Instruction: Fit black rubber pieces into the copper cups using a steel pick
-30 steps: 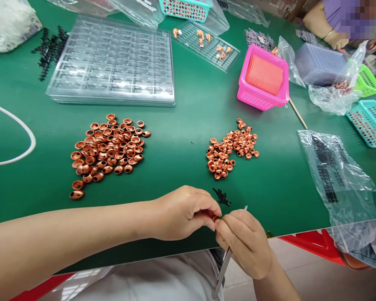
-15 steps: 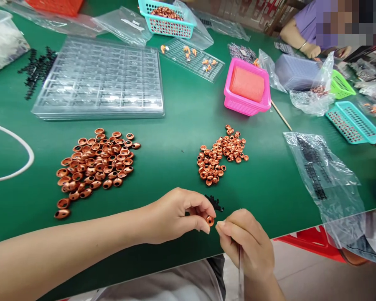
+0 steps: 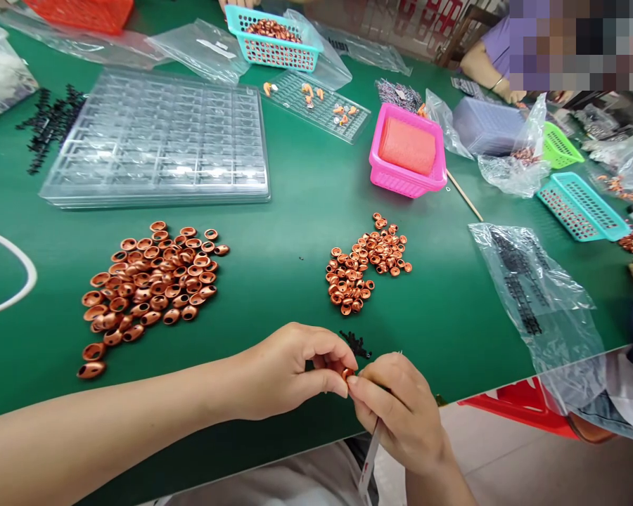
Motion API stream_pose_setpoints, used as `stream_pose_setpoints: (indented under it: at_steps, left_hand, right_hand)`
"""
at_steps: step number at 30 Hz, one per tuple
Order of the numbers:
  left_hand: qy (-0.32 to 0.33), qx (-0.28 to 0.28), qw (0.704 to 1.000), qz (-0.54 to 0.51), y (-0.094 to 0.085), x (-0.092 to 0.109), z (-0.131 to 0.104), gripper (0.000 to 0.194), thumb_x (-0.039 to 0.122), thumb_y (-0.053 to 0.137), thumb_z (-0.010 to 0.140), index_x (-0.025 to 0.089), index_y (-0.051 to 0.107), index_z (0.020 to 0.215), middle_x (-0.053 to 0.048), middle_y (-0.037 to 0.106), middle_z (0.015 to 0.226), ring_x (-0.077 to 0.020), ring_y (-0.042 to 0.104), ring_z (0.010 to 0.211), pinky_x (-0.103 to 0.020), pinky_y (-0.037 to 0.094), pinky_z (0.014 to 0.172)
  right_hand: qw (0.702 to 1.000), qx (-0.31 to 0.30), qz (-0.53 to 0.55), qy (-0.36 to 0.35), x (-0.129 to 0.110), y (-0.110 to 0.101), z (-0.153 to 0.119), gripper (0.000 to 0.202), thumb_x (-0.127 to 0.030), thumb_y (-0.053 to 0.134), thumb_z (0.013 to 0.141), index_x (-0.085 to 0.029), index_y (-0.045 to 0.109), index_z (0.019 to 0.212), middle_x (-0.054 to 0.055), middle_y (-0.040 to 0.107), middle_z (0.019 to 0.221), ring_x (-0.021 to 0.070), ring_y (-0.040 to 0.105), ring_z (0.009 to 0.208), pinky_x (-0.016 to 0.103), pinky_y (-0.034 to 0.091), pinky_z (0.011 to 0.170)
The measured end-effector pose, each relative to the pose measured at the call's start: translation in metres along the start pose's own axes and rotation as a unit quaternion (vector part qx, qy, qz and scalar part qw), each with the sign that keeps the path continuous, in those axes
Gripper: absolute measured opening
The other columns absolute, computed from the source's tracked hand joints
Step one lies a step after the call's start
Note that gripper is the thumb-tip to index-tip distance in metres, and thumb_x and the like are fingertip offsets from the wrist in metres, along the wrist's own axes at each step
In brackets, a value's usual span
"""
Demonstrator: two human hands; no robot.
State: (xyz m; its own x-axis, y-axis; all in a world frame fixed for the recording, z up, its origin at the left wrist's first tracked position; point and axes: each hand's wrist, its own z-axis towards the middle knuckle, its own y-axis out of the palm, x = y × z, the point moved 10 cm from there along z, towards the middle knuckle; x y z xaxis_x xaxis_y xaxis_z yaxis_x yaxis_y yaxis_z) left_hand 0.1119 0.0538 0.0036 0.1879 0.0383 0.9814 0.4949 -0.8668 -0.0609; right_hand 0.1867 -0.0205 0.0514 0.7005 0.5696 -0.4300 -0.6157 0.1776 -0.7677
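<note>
Head view, from the left: a large heap of copper cups (image 3: 150, 284) lies on the green surface (image 3: 295, 211). Nearer the front edge, the left hand (image 3: 290, 372) pinches one small copper cup (image 3: 347, 374) between thumb and forefinger, fingers closed on it. Touching it from the right, the right hand (image 3: 401, 414) is curled shut around a thin metal tool (image 3: 368, 467) that hangs below the surface's edge. Tiny black parts (image 3: 354, 344) lie just behind, a smaller copper pile (image 3: 363, 263) farther back, with open green surface between.

Two copper piles (image 3: 152, 281), three teal baskets (image 3: 271, 35), one pink basket (image 3: 407, 172).
</note>
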Motion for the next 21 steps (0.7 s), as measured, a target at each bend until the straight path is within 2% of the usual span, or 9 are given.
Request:
stream_pose_setpoints:
  at_steps: [8,16,21]
  left_hand:
    - [0.026,0.002,0.998,0.057,0.0008,0.0039,-0.0005,0.007,0.012,0.066,0.084,0.015,0.071,0.089,0.000,0.070,0.081,-0.0093,0.061,0.070,-0.015,0.046,0.064]
    - [0.038,0.007,0.997,0.069,0.0018,0.0029,-0.0003,0.005,0.016,0.067,0.085,0.016,0.070,0.090,0.000,0.070,0.082,-0.0097,0.061,0.070,-0.015,0.046,0.065]
    - [0.062,0.008,0.994,0.085,0.0021,0.0062,-0.0025,0.005,0.017,0.067,0.086,0.016,0.069,0.090,-0.001,0.070,0.083,-0.0104,0.061,0.072,-0.016,0.046,0.066]
  right_hand:
    - [1.000,-0.014,0.016,0.004,0.0021,0.0082,-0.0056,0.020,-0.007,0.059,0.089,-0.018,0.062,0.106,0.004,0.068,0.087,0.0141,0.057,0.076,0.031,0.048,0.068]
    - [1.000,-0.006,-0.006,-0.015,-0.0003,0.0082,-0.0051,0.023,-0.005,0.060,0.087,-0.016,0.062,0.107,0.005,0.068,0.085,0.0149,0.056,0.074,0.031,0.048,0.066]
    - [1.000,-0.017,0.004,-0.008,0.0015,0.0108,-0.0063,0.015,-0.007,0.056,0.090,-0.017,0.062,0.099,0.005,0.067,0.086,0.0149,0.057,0.076,0.031,0.047,0.068]
